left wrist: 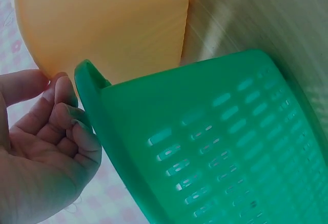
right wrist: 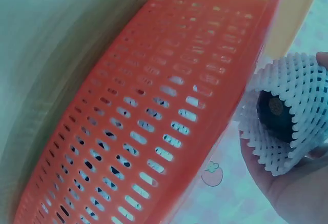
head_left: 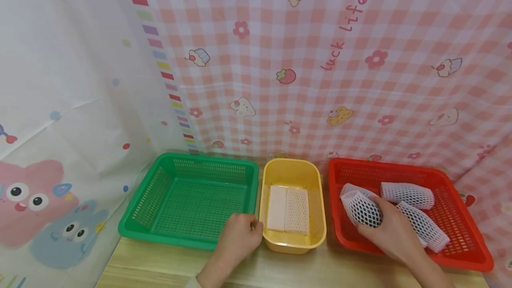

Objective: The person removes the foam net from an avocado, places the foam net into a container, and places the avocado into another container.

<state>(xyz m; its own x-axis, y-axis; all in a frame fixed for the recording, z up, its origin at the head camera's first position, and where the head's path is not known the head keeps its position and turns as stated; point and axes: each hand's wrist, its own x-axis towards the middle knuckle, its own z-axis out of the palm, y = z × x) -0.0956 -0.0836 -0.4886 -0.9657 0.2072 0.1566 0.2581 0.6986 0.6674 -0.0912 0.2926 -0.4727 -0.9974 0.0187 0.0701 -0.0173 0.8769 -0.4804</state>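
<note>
Clamping a netted dark item (right wrist: 277, 122) over the red basket (head_left: 468, 259), the right hand (head_left: 392, 232) risks losing it should the open-ended sleeve (right wrist: 310, 101) slip. Left hand (head_left: 242, 234) lies curled beside the yellow bin (head_left: 292, 170); its grip cannot be determined.

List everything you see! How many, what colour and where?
Green basket: 1, green, on the left
Yellow tub: 1, yellow, in the middle
Red basket: 1, red, on the right
Flat foam nets: 2 showing, whitish, side by side in the tub
Foam net sleeves: 3, white, in the red basket
Held foam sleeve: 1, white, over the red basket
Dark thing: 1, blackish, inside that sleeve, unclear what
Table: 1, light wood, under the baskets
Checked cloth: 1, pink and white, behind
Cartoon cloth: 1, mostly white, far left
Cuff: 1, pale, at left wrist
Left hand: 1, bare, by the green basket and tub rims
Right hand: 1, bare, gripping the held sleeve
</note>
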